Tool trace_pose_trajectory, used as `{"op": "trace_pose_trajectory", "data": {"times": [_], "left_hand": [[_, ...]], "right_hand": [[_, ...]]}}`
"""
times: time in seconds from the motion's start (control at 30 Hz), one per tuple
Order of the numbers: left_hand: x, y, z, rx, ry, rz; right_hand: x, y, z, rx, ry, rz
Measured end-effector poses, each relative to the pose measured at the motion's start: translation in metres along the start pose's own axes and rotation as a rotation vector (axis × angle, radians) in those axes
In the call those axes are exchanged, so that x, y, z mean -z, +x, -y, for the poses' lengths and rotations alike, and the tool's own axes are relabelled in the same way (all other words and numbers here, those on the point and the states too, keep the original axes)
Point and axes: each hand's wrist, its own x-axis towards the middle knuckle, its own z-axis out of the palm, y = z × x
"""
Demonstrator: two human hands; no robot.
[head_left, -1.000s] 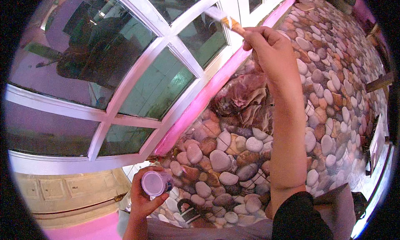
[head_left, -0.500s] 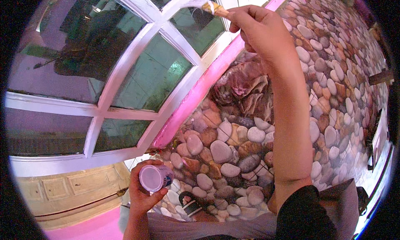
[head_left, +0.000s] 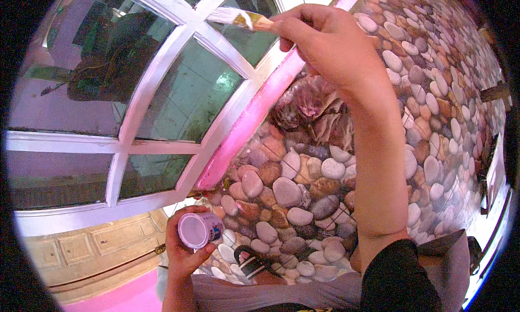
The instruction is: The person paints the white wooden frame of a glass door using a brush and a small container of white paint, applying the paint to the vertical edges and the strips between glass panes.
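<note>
My right hand point(head_left: 325, 38) pinches the handle of a paintbrush point(head_left: 259, 22) at the upper middle. White paint coats its bristles, which lie at the crossing of the bars of a white window frame point(head_left: 188, 20). Whether they touch the bar I cannot tell for sure. Low down, my left hand point(head_left: 181, 252) is wrapped round a small pale plastic cup point(head_left: 196, 231) with coloured print on its side. The cup tilts so its round mouth faces me, and whitish paint appears to be inside.
Dark glass panes point(head_left: 187, 95) fill the frame. A pink ledge point(head_left: 244, 122) runs along its lower edge. Pebble-patterned flooring point(head_left: 292, 193) spreads to the right, with a crumpled brown cloth or bag point(head_left: 319, 109) near the ledge. A cream panelled door point(head_left: 103, 247) is at lower left; my sandalled foot point(head_left: 252, 263) shows below.
My right hand has moved left and slightly down with the paintbrush, bringing the bristles toward the crossing of the bars. The cup in my left hand has shifted a little left.
</note>
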Motion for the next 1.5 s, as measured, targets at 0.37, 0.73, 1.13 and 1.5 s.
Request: {"op": "trace_pose_trajectory", "data": {"times": [0.37, 0.73, 1.13, 1.5], "left_hand": [[0.0, -0.001, -0.001, -0.002, 0.038, 0.015], [-0.003, -0.002, -0.005, 0.021, 0.006, -0.007], [-0.005, 0.0, -0.006, 0.01, -0.017, 0.002], [-0.006, 0.003, -0.003, 0.016, -0.014, 0.015]], "right_hand": [[0.017, 0.027, 0.003, -0.131, 0.185, -0.092], [0.017, 0.028, -0.009, -0.091, 0.056, -0.434], [-0.001, 0.023, -0.01, -0.065, 0.134, -0.21], [-0.004, 0.03, -0.015, -0.099, 0.074, -0.348]]}}
